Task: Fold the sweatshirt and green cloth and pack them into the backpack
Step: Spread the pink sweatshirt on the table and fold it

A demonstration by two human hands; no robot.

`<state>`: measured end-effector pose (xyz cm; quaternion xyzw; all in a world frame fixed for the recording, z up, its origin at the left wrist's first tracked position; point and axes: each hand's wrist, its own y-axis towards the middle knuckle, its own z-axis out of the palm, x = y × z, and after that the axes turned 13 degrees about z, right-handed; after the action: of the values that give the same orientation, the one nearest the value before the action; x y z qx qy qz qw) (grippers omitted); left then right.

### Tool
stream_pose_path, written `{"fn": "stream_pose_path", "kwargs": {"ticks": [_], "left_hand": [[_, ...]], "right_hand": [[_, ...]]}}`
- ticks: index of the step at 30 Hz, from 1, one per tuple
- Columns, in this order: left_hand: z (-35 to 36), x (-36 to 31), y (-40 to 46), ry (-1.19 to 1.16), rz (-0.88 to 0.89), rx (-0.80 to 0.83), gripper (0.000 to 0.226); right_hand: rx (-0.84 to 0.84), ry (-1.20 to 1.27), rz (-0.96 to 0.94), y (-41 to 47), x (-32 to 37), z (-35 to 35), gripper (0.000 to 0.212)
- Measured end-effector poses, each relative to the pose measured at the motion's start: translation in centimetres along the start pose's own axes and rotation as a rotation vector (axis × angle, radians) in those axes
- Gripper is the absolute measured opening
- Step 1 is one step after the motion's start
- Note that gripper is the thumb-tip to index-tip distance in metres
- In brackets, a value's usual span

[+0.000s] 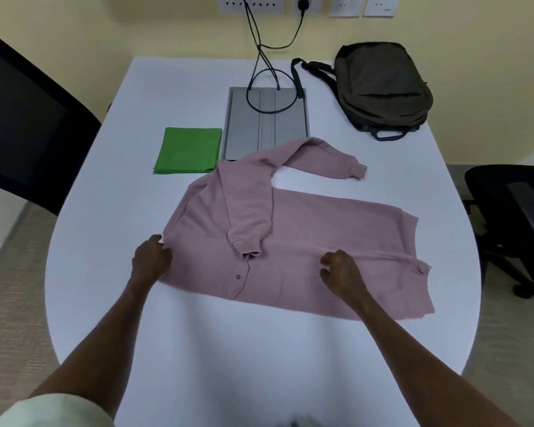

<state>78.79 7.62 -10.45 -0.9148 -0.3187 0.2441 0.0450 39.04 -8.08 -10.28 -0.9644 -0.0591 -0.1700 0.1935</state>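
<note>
Pink sweatshirt (pixel 305 241) spread flat across the middle of the white table (pixel 228 349), one sleeve folded down over the chest, the other trailing toward the far right. Left hand (pixel 151 257) at the garment's left edge, fingers curled, pinching the fabric. Right hand (pixel 339 269) on the body, fingers curled around a raised ridge of cloth. Green cloth (pixel 188 151) folded square, beyond the sweatshirt, just beside a grey laptop (pixel 265 124). Dark backpack (pixel 383 84) zipped, far right corner.
</note>
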Motion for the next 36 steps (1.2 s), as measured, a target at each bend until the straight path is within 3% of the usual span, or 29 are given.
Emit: {"fn": "stream_pose_path", "kwargs": {"ticks": [6, 9, 13, 16, 19, 22, 24, 28, 33, 34, 36], "left_hand": [[0.0, 0.9, 2.1, 0.043, -0.156, 0.118, 0.047], [-0.2, 0.6, 2.3, 0.018, -0.108, 0.082, 0.047], [-1.1, -0.6, 2.1, -0.071, -0.017, 0.052, 0.051], [-1.7, -1.2, 2.0, -0.113, 0.002, 0.081, 0.053], [-2.1, -1.1, 2.2, -0.139, -0.002, 0.119, 0.045], [-2.5, -1.0, 2.0, -0.139, 0.005, 0.17, 0.042], [-3.1, -0.9, 1.7, -0.162, 0.027, 0.199, 0.045], [-4.8, 0.3, 1.0, -0.332, 0.052, 0.212, 0.059], [-6.3, 2.4, -0.2, -0.65, 0.088, 0.319, 0.043], [-6.4, 3.0, -0.4, -0.663, 0.077, 0.348, 0.042], [-6.0, 4.2, -0.4, -0.465, 0.058, 0.4, 0.039]], "right_hand": [[-0.125, 0.14, 0.214, -0.5, -5.1, -0.1, 0.032], [-0.18, 0.173, 0.337, -0.8, -7.1, -0.8, 0.035], [-0.221, 0.081, 0.099, -0.2, -7.5, -0.8, 0.041], [-0.168, -0.004, -0.131, 1.3, -4.6, -0.5, 0.051], [-0.027, -0.133, -0.24, 2.8, 0.1, 0.0, 0.066], [0.095, -0.27, -0.2, 4.1, 3.2, 1.3, 0.069], [0.033, -0.325, -0.188, 5.0, 3.7, 1.9, 0.052], [0.005, -0.203, -0.128, 6.5, 2.9, 1.7, 0.035], [0.183, -0.077, -0.073, 7.9, 2.2, -0.5, 0.027], [0.231, -0.05, -0.067, 8.1, 1.9, -1.0, 0.025], [0.29, -0.09, -0.055, 8.2, 1.3, -1.6, 0.033]]}}
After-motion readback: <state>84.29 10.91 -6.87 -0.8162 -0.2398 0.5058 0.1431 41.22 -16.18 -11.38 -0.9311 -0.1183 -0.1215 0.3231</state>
